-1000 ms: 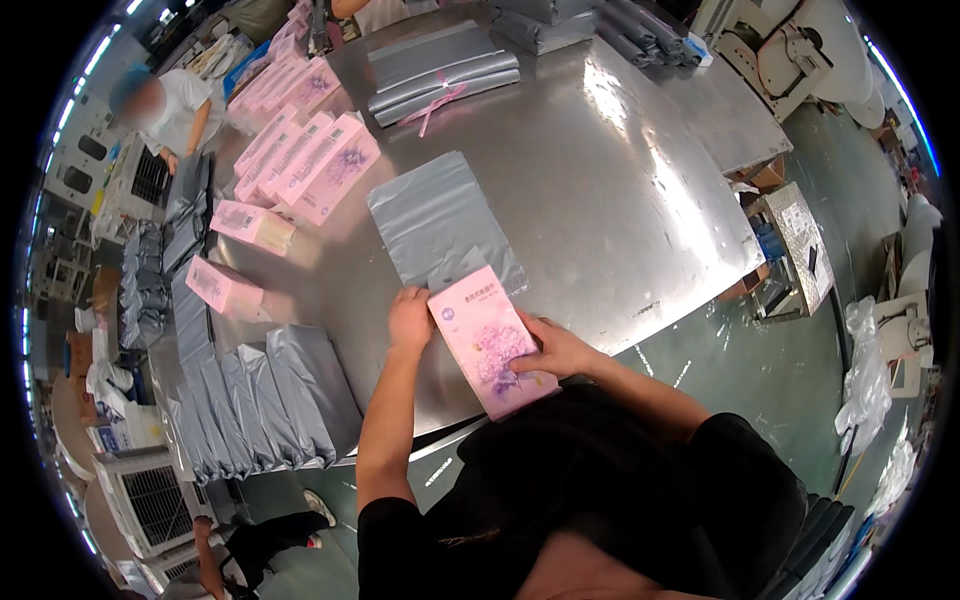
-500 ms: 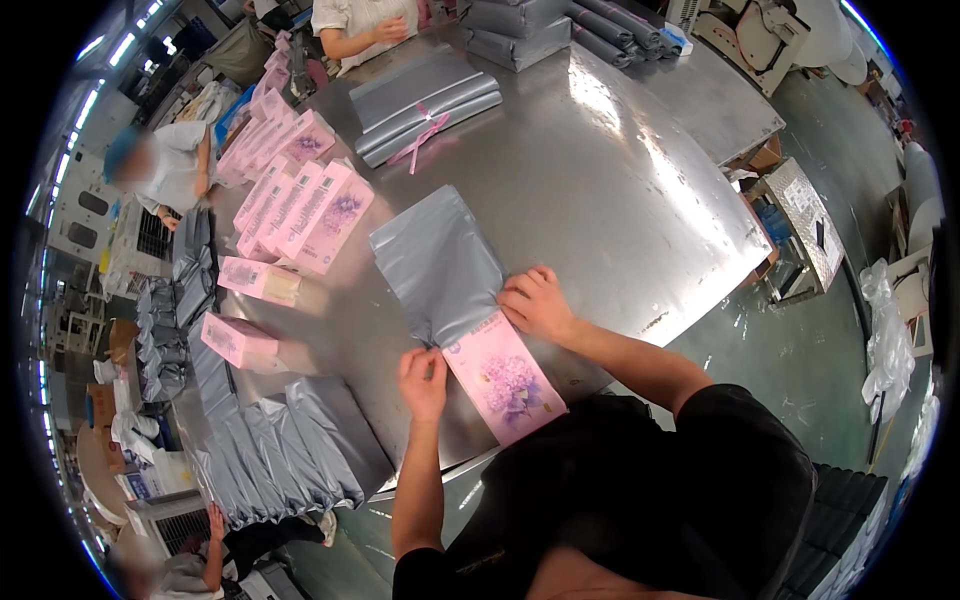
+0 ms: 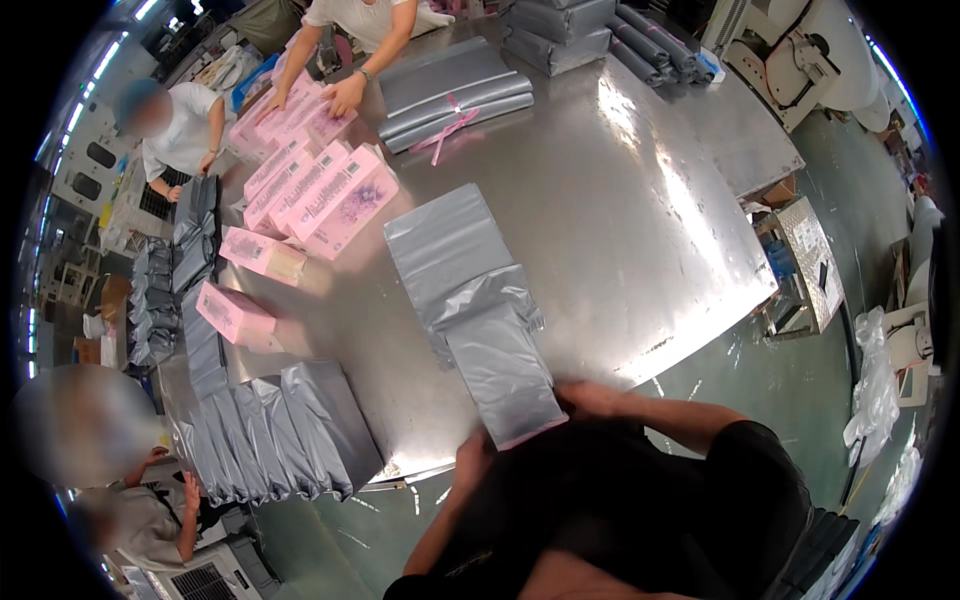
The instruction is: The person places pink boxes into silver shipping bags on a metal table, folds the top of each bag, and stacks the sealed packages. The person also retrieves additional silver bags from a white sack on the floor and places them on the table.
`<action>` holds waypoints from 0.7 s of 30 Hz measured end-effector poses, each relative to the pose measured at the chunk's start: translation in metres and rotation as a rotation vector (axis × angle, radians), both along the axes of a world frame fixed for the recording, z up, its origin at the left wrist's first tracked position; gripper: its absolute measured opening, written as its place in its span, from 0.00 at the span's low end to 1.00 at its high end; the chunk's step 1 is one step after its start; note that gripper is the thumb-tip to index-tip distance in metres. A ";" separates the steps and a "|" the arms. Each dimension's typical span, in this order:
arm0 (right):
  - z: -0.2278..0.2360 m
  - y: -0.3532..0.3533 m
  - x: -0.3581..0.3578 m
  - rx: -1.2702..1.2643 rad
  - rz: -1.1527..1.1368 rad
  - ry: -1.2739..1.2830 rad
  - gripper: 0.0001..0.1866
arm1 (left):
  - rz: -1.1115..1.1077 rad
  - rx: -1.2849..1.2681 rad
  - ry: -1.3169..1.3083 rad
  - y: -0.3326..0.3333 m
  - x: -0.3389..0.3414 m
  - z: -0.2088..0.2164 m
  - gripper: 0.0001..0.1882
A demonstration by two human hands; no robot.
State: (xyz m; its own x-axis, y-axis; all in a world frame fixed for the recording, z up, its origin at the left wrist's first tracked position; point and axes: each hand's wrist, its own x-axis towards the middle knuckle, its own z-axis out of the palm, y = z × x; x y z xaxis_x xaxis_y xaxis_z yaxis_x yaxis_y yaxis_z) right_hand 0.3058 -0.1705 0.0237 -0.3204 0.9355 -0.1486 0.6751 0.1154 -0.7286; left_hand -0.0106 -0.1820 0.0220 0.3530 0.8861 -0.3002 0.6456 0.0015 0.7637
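Bags (image 3: 325, 425) at left on metal table (image 3: 640, 260); left hand (image 3: 474, 456) beside pink box (image 3: 533, 433), grip unclear to me; box in grey pouch (image 3: 500, 370) at table edge, probably light, slippery, crushable: hold 2 long sides; right hand (image 3: 592, 399) at near-right corner, grip hidden too

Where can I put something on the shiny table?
The biggest bare patch of the table is right of the grey bag, below the tied bundle. Another lies between that bag and the pink boxes. Crowded: left side, with boxes and grey packs.
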 end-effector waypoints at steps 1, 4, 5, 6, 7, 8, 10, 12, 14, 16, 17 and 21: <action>0.019 0.004 0.001 -0.085 0.017 0.091 0.10 | 0.065 -0.026 -0.051 -0.002 -0.003 -0.006 0.17; -0.005 0.044 0.005 -0.084 -0.345 0.287 0.09 | 0.310 -0.103 -0.292 0.061 0.009 -0.023 0.05; -0.006 0.029 0.004 -0.129 -0.318 0.210 0.09 | 0.338 -0.161 -0.316 0.059 0.017 -0.033 0.05; -0.001 0.027 0.004 -0.139 -0.300 0.141 0.09 | 0.348 -0.189 -0.343 0.068 0.020 -0.039 0.04; 0.005 0.022 0.003 -0.149 -0.282 0.071 0.10 | 0.420 -0.197 -0.407 0.061 0.021 -0.042 0.05; 0.008 0.001 -0.001 -0.054 -0.270 -0.034 0.08 | 0.490 -0.202 -0.477 0.052 0.028 -0.045 0.05; 0.020 -0.015 -0.018 0.024 0.056 -0.187 0.08 | 0.587 -0.189 -0.538 0.038 0.035 -0.049 0.06; 0.026 -0.006 -0.048 0.252 0.232 -0.188 0.08 | 0.549 -0.088 -0.463 0.028 0.036 -0.048 0.06; 0.028 0.054 -0.082 0.192 0.230 -0.281 0.10 | 0.514 -0.061 -0.454 0.032 0.039 -0.048 0.07; 0.025 0.084 -0.092 -0.078 0.223 -0.451 0.12 | 0.521 -0.126 -0.507 0.032 0.031 -0.055 0.07; 0.027 0.092 -0.096 -0.076 0.210 -0.458 0.12 | 0.523 -0.152 -0.533 0.035 0.028 -0.051 0.07; 0.017 0.064 -0.102 0.203 0.197 -0.144 0.12 | 0.640 -0.276 -0.819 0.018 0.029 -0.042 0.05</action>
State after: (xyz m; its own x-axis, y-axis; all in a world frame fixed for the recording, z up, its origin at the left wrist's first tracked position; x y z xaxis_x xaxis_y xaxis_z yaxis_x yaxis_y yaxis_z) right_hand 0.2037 -0.1070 0.0403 -0.4880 0.8725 -0.0224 0.7197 0.3878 -0.5759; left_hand 0.0181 -0.1640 -0.0202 0.0318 0.9154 -0.4013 -0.2441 0.3965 0.8850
